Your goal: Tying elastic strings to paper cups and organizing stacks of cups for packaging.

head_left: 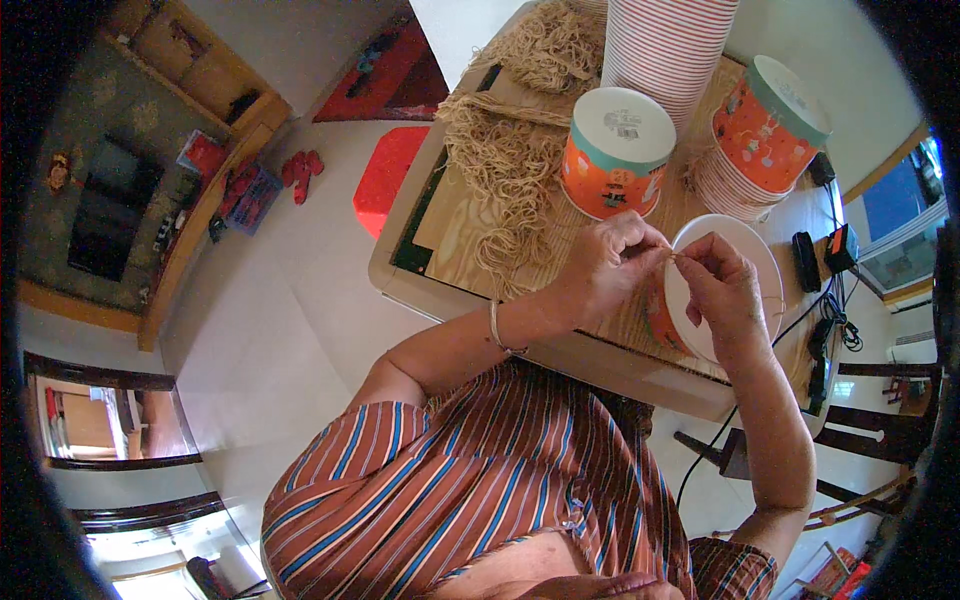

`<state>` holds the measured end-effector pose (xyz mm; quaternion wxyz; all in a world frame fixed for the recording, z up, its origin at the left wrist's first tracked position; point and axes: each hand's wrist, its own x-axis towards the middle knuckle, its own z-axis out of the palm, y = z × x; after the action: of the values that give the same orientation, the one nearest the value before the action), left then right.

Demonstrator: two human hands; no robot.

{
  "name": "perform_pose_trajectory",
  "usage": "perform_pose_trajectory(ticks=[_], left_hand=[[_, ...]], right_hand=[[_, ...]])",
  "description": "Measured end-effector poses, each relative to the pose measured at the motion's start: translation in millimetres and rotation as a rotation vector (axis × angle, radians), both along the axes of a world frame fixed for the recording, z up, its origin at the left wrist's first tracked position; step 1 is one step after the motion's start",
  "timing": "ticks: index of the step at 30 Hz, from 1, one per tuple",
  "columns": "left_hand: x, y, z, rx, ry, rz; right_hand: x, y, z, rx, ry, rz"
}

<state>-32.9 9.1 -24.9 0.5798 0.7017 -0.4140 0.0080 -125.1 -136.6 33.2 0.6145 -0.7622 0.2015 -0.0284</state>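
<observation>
My left hand [622, 258] and my right hand [720, 288] meet fingertip to fingertip over the near-left rim of a round paper bucket [752, 238] with a white inside. Both are closed in a pinch on what looks like a thin tan string, mostly hidden by the fingers. A bit of string also shows at the bucket's right side. Just beyond my left hand, an orange bucket [615, 165] with a green band stands upside down. Left of it, a loose heap of tan string [510, 180] lies on the wooden board [450, 235].
A tall stack of nested buckets [665, 60] rises at the back, with a shorter upside-down stack [755, 140] to its right. Another string pile [550, 50] lies at the far left. Black cables [830, 310] run along the table's right edge. A red stool [390, 180] stands left of the table.
</observation>
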Motion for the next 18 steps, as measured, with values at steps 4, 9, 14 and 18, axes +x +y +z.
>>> perform_pose_trajectory(ticks=[4,9,14,18], left_hand=[[-9.9,6.1,6.6,0.035,0.241,-0.034],[-5.7,5.5,-3.5,0.026,0.029,-0.021],[-5.2,7.5,-3.0,0.13,0.057,-0.07],[-6.1,8.5,-0.8,0.113,0.15,-0.099]], right_hand=[[-1.2,2.7,3.1,0.088,0.017,-0.022],[-1.4,3.4,2.4,0.134,0.023,-0.029],[-1.7,2.6,1.4,0.133,0.027,-0.047],[-2.5,3.9,1.7,0.154,0.038,-0.039]])
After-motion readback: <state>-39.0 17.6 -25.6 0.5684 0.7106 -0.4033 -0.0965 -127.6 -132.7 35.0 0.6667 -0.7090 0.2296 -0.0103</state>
